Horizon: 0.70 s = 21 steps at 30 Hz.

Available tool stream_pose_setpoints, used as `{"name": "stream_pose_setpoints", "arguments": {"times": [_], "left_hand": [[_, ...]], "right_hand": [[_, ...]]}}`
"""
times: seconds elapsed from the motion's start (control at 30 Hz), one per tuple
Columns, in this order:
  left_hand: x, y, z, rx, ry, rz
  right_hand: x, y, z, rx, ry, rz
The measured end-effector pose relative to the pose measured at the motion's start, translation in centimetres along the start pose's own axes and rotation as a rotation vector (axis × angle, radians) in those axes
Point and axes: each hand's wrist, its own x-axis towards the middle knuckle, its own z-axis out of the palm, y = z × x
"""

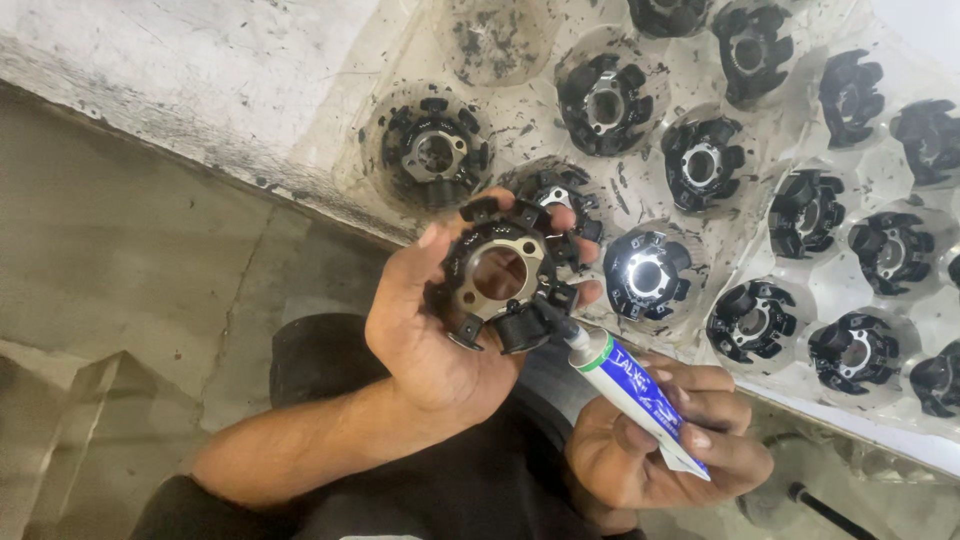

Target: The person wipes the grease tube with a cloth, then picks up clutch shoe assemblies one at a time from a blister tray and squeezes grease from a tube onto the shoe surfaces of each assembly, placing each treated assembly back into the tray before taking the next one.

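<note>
The left hand point(440, 330) is cupped palm-up, fingers curled round a black ring-shaped part point(500, 275) with a metal centre and stubby black arms around its rim; it is held just off the near edge of the table point(180, 90). The right hand point(650, 440) pinches a small white and blue tube point(640, 395), whose nozzle touches the lower rim of the held part.

A clear plastic tray point(720, 225) with round pockets lies on the dirty white table, which runs diagonally, with bare concrete floor point(130, 260) open to the left. The hands have room on that side; to the right the tray sits close behind the fingers.

The tray is cut off at the top and right edges, so its full count cannot be told. About fourteen parts point(700, 160) like the held one show in the pockets, several only partly, and one pocket point(490, 40) near the top holds only dark specks. The part behind the fingertips point(560, 195) is mostly hidden. A dark rod point(825, 510) at the lower right is hard to make out
</note>
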Motion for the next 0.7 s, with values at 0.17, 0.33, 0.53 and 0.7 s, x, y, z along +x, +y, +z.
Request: {"name": "stream_pose_setpoints", "arguments": {"times": [0.17, 0.33, 0.53, 0.7], "left_hand": [[0.3, 0.0, -0.2, 0.005, 0.009, -0.008], [0.5, 0.1, -0.3, 0.010, 0.060, -0.021], [0.8, 0.1, -0.3, -0.008, 0.081, -0.034], [1.1, 0.3, -0.2, -0.025, 0.100, -0.056]], "right_hand": [[0.0, -0.1, 0.0, -0.022, 0.013, -0.014], [0.2, -0.1, -0.1, -0.028, 0.008, -0.006], [0.0, 0.0, -0.1, -0.080, -0.014, -0.007], [0.0, -0.5, -0.3, -0.189, -0.071, 0.022]]}}
